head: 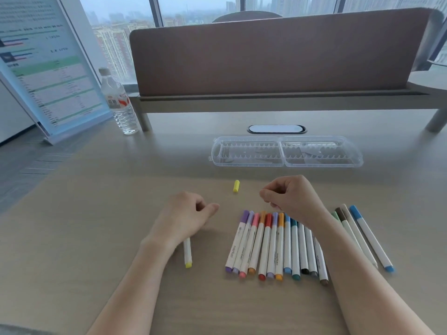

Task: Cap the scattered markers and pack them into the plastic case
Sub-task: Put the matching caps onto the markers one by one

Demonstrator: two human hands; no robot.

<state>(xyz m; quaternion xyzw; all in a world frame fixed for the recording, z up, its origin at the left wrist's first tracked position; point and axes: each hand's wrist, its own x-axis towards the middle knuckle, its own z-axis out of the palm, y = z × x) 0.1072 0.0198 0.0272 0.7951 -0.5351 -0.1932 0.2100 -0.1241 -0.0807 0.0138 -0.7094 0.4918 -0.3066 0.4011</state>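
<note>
A yellow cap (236, 186) lies loose on the desk between my hands. My left hand (183, 213) hovers with curled fingers over the upper end of a yellow marker (187, 253). That end is hidden under the palm, so a grip cannot be made out. My right hand (290, 197) is to the right of the cap, fingers curled in, with nothing visible in them. Several capped markers (271, 245) lie side by side below it. A few more capped markers (370, 238) lie at the right. The clear plastic case (285, 163) lies open and empty farther back.
A water bottle (121, 105) stands at the back left beside a slanted printed board (48, 68). A raised shelf with a brown divider panel (278, 56) spans the back. An oval cable port (276, 129) sits just behind the case.
</note>
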